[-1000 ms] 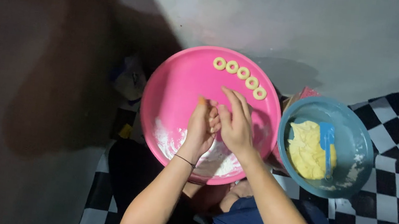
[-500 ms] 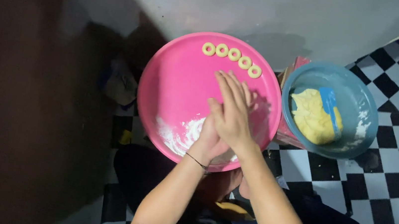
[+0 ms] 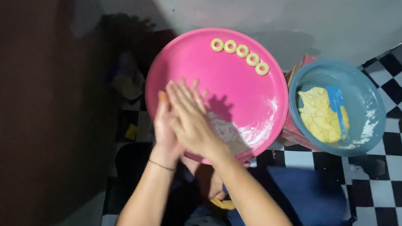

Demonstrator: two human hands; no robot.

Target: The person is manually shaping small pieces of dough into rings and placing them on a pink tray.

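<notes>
Both palms are pressing flat together over the pink tray (image 3: 243, 92) at its seven o'clock edge, right hand (image 3: 191, 122) lying on top of the left hand (image 3: 165, 124). Fingers are stretching out straight, pointing toward eleven o'clock; whether dough is sitting between them, I cannot tell. Five dough rings (image 3: 241, 51) are lining up near the tray's twelve o'clock rim, the row slanting toward four o'clock. At three o'clock a blue bowl (image 3: 365, 91) is holding yellow dough (image 3: 316, 116) and a blue spatula (image 3: 338, 106).

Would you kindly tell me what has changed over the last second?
The right hand has slid over the left hand, palms pressed flat together, fingers now straight. The five dough rings on the round pink plastic tray and the blue bowl of dough stayed put.
</notes>
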